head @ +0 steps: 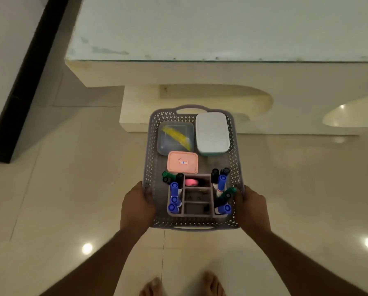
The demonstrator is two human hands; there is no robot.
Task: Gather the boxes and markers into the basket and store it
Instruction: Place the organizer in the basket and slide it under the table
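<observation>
**Inspector:** Left hand (138,207) is closed on the left wall of the basket (152,150), near end, thumb over the rim. State the contents, left to right.

**Assistant:** Far left, a clear box (175,136) with something yellow inside. Near it, a pink box (182,162) carrying a small label. Far right, a white box (212,133). At the near end, a divided organiser (197,202) with markers (174,198) standing in its left and right compartments.

**Inspector:** Right hand (252,208)?

**Assistant:** Closed on the right wall, level with the left. Both grip equally near; neither leads.

**Inspector:** Position of the load?

**Assistant:** Held in the air above the floor (72,189), between the hands, long axis running away from the person toward the table (221,28). The far handle points at the table's base.

**Inspector:** Judgement?

**Assistant:** Gathering appears complete; storing remains. The storage place is not identifiable. The near end looks heavier, so the far end may tip upward.
</observation>
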